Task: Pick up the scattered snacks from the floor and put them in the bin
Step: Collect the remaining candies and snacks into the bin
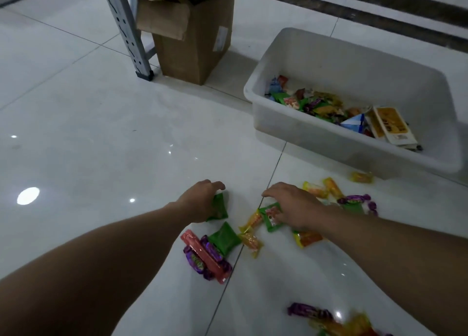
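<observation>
Left hand (202,199) low on the floor (101,133), just left of a dark tile joint, fingers curled down over the far edge of a green packet (219,207) and gripping it against the tile. Right hand (291,206) just right of the same joint, palm down on a green-and-red packet (271,216): one finger stretched out, the others bent onto the wrapper. Pinching or only pressing, cannot tell.

Near the hands, more loose snacks:
- Toward the near edge of the floor, a second green packet (225,240) touching a pink bar (205,257) laid across purple sweets (196,261).
- Between the two packets and along the joint, orange sweets (250,242).
- Beyond the right hand, yellow-orange sweets (324,188) and a purple sweet (354,200).
- Just beside the bin's near wall, a single yellow sweet (362,177).
- At the near right corner of the view, a blurred heap of wrappers (329,318).

Toward the far right of the floor, close to the dark strip along its far edge, a white plastic bin (316,130), upright, well apart from both hands. Inside it, mixed wrapped snacks (316,105) along the near wall and a white-and-orange pack (392,125) at the right end.

Left of the bin, an open cardboard box (197,44), and beside that a grey perforated metal post (124,26) standing on the floor.
</observation>
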Demonstrator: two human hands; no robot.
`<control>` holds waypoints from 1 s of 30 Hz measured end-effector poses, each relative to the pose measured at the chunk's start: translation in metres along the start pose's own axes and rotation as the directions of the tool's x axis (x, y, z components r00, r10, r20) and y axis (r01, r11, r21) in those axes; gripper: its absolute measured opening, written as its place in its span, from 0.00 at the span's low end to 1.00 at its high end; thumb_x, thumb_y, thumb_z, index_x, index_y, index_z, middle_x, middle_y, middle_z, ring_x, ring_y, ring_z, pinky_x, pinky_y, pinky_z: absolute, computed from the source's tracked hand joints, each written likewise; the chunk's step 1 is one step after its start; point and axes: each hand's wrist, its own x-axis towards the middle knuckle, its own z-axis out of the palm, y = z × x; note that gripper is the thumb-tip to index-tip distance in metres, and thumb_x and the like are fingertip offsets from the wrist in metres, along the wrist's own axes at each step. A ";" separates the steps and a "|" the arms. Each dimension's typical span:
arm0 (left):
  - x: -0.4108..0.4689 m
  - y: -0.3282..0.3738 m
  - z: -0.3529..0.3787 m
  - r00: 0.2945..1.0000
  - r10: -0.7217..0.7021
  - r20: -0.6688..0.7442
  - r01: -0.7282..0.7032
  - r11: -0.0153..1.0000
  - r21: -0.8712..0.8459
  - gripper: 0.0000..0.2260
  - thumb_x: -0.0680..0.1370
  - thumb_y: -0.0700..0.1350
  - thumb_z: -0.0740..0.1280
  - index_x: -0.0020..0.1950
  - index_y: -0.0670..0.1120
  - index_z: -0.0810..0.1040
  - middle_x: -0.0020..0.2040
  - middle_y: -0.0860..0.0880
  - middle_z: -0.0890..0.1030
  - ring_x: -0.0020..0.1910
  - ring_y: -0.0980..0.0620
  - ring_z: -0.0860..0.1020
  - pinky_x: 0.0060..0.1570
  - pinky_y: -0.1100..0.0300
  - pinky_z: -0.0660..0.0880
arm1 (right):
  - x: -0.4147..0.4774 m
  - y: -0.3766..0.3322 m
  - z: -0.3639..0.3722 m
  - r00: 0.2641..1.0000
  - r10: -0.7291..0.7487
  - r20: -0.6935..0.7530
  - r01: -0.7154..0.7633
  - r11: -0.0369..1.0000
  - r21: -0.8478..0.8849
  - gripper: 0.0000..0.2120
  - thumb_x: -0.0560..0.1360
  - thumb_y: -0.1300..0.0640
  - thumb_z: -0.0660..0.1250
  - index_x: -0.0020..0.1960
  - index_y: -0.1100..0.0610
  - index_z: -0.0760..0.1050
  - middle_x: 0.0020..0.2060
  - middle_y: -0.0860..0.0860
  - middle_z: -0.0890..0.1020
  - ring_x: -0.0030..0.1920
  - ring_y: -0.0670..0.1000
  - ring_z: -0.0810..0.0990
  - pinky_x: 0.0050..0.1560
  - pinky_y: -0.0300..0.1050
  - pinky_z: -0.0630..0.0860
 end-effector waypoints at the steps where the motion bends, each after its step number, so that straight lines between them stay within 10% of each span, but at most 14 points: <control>1: 0.002 0.001 0.001 1.000 0.005 0.017 -0.005 1.000 -0.001 0.28 0.73 0.46 0.72 0.71 0.49 0.67 0.61 0.46 0.74 0.60 0.47 0.73 0.57 0.56 0.72 | 0.001 0.002 0.003 1.000 0.011 0.012 -0.011 1.000 -0.008 0.29 0.74 0.56 0.70 0.72 0.46 0.64 0.70 0.48 0.66 0.69 0.51 0.67 0.61 0.45 0.69; 16: 0.007 -0.003 0.001 0.996 -0.079 -0.041 0.064 0.955 -0.290 0.23 0.73 0.42 0.73 0.65 0.49 0.72 0.59 0.45 0.76 0.53 0.49 0.75 0.52 0.59 0.74 | 0.017 -0.003 0.028 0.999 -0.017 0.037 0.021 0.993 -0.119 0.11 0.75 0.58 0.68 0.54 0.57 0.70 0.53 0.53 0.68 0.52 0.56 0.73 0.46 0.49 0.70; 30: 0.009 0.024 -0.048 0.964 -0.144 -0.221 0.010 0.857 -0.516 0.20 0.70 0.40 0.76 0.59 0.48 0.75 0.46 0.45 0.78 0.43 0.49 0.75 0.31 0.67 0.69 | 0.014 -0.012 -0.037 0.928 0.189 -0.320 -0.037 0.903 0.427 0.07 0.72 0.58 0.72 0.46 0.62 0.78 0.43 0.55 0.78 0.43 0.52 0.75 0.40 0.41 0.67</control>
